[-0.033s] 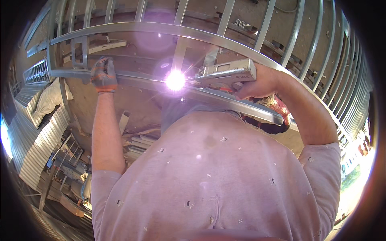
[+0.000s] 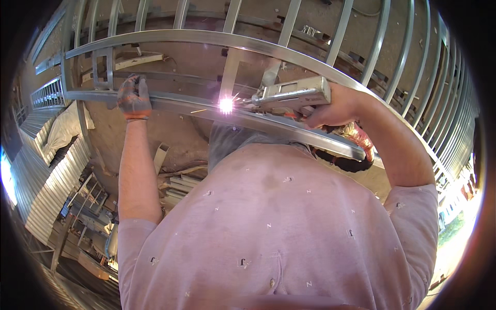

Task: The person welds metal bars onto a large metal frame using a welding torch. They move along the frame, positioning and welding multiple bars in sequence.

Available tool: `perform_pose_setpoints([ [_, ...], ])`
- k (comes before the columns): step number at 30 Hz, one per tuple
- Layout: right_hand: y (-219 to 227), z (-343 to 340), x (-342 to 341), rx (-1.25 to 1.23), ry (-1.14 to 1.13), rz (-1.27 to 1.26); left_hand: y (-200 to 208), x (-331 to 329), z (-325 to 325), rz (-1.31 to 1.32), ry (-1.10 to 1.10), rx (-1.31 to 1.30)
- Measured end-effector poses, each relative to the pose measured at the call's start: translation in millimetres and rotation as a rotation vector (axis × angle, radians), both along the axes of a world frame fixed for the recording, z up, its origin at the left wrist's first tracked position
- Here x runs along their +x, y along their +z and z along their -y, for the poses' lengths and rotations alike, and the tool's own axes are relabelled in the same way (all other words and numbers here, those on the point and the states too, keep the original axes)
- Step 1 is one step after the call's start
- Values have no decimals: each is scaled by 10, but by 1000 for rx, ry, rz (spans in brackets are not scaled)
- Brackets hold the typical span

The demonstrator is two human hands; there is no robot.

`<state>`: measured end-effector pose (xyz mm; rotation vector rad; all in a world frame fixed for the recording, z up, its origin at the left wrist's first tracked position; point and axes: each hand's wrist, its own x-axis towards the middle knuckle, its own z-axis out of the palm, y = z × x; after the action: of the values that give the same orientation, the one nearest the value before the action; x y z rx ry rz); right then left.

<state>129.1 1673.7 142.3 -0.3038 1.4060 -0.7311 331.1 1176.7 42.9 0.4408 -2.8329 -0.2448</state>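
My right hand (image 2: 336,106), bare, is closed round a boxy grey welding gun (image 2: 292,94). The gun's nozzle points left at a bright weld spot (image 2: 226,106), where a metal upright (image 2: 230,75) meets the near metal rail (image 2: 181,104). My left hand (image 2: 134,98), in a grey and orange glove, is wrapped round the same rail, left of the weld spot. Its fingers are curled, and their far side is hidden. From below the right hand a red-wrapped cable (image 2: 359,137) bends down into a black sleeve.
Beyond the near rail runs a second curved metal rail (image 2: 206,36), with several upright bars past it. At the left lie corrugated sheets (image 2: 57,186) and a pale sack (image 2: 64,126). Metal lengths (image 2: 181,186) lie on the floor below the left forearm.
The weld glare has shrunk and its purple halo has faded. A thin spark streak now shows left of it. Both hands have barely moved.
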Motion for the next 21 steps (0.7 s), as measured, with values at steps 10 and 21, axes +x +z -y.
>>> perform_pose_setpoints([
  [10, 702, -1104, 434, 108, -318, -337, -63, 1, 34, -40, -7, 80],
  [21, 1158, -1787, 2077, 389, -352, -890, -287, -14, 227, -36, 34, 87],
])
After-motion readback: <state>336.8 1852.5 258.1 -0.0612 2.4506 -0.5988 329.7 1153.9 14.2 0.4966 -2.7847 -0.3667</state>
